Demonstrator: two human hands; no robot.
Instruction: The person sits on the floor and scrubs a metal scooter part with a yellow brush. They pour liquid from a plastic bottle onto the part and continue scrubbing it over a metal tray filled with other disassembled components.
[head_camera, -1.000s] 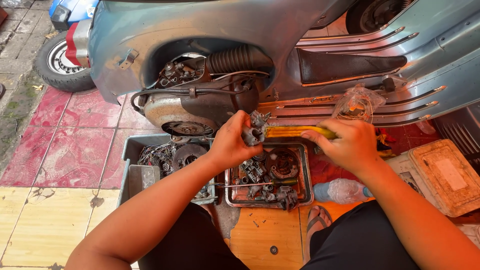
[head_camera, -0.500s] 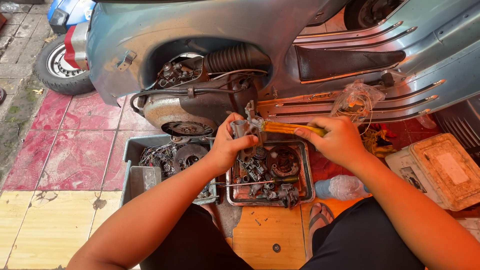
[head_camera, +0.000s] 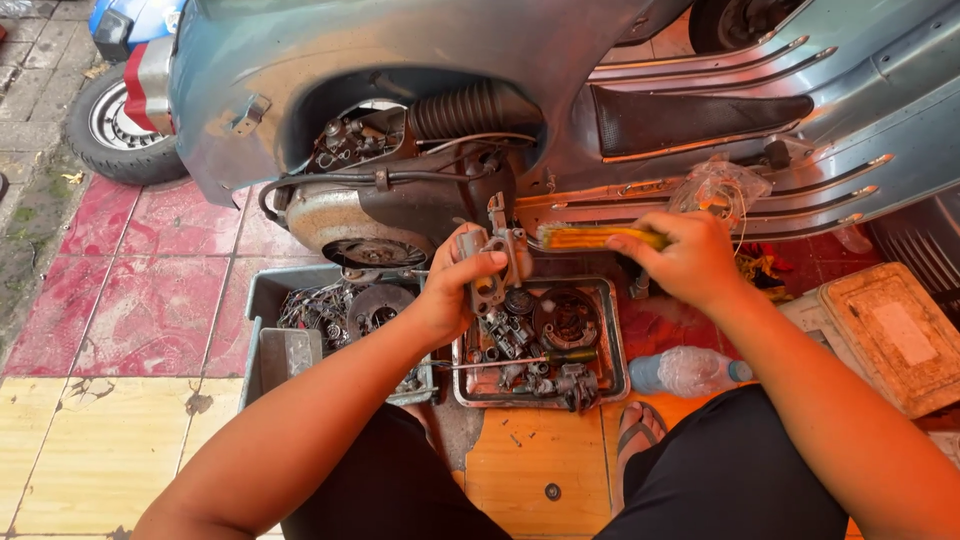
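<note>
Red and yellow floor tiles (head_camera: 150, 320) run under a blue-grey scooter (head_camera: 520, 60) lying on its side, its far end cut off by the top edge of the view. Just below the scooter's open engine bay, the left hand (head_camera: 450, 290) is clamped around a small grey metal engine part (head_camera: 495, 262), thumb and fingers wrapped over its lower half, so much of its shape is hidden. To the right of that part, the right hand (head_camera: 690, 258) is closed around the yellow handle of a screwdriver (head_camera: 590, 237); the handle lies level and points toward the part, and whether the tip touches it cannot be told, since the shaft is lost behind the metal.

Directly beneath the part sits a square metal tray (head_camera: 612, 330) of greasy pieces, with a second screwdriver (head_camera: 530, 358) lying across them. Left of the tray stands a grey plastic bin (head_camera: 262, 300) of dark parts too jumbled to name singly. Right of the tray a clear plastic bottle (head_camera: 690, 372) lies on its side, partly behind the person's knee. Above the right hand a crumpled clear bag (head_camera: 720, 185) rests on the scooter's footboard.
</note>
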